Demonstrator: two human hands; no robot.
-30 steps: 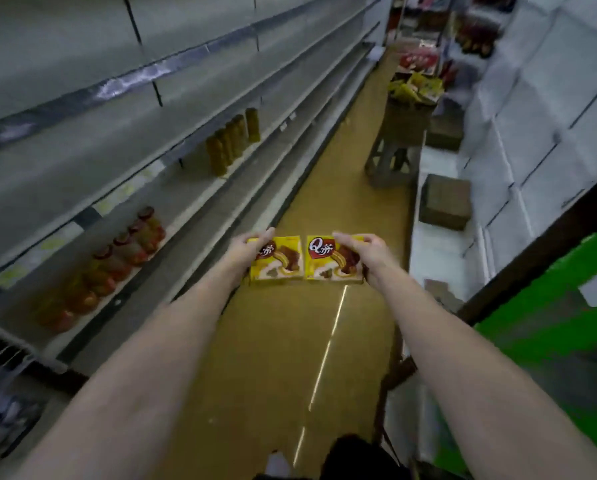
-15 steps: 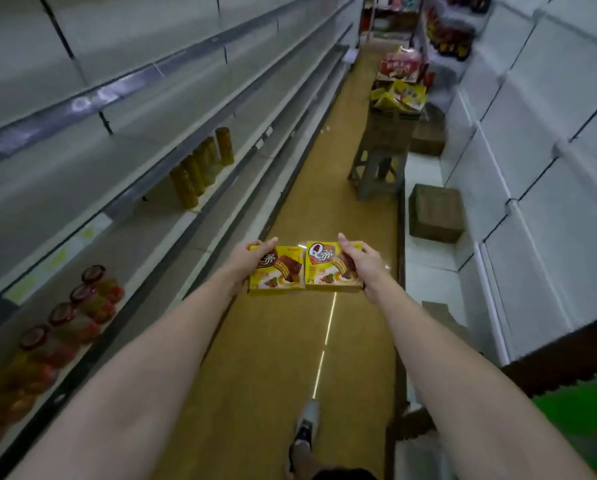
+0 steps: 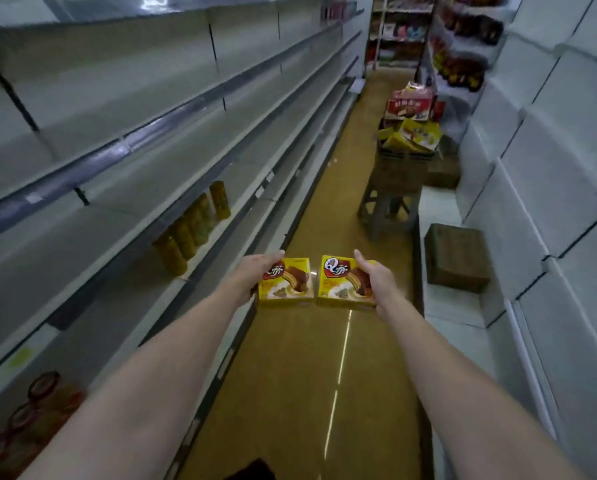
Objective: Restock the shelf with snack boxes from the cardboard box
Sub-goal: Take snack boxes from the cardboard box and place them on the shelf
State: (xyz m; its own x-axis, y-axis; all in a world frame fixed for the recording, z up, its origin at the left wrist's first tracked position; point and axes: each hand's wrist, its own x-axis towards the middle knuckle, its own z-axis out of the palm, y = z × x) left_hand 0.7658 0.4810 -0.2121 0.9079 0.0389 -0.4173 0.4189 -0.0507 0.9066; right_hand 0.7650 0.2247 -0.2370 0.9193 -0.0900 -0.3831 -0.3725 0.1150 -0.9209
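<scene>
I carry two yellow snack boxes in front of me over the aisle floor. My left hand (image 3: pixel 255 275) grips the left snack box (image 3: pixel 286 284) by its left side. My right hand (image 3: pixel 376 278) grips the right snack box (image 3: pixel 342 287) by its right side. A small gap separates the two boxes. Farther down the aisle on the right, a cardboard box (image 3: pixel 402 168) with more yellow and red snack boxes (image 3: pixel 413 135) stands on a stool (image 3: pixel 383 209). The long grey shelf (image 3: pixel 124 216) runs along my left.
Yellow-brown canisters (image 3: pixel 189 230) stand in a row on the left shelf, and red-lidded jars (image 3: pixel 30 420) sit near the bottom left. A closed brown carton (image 3: pixel 456 254) lies on the right low ledge. Stocked shelves (image 3: pixel 459 46) fill the far end.
The view has advanced along the aisle and lifted; the stool and cardboard box are closer. Both hands still hold their boxes, which have drifted slightly apart.
</scene>
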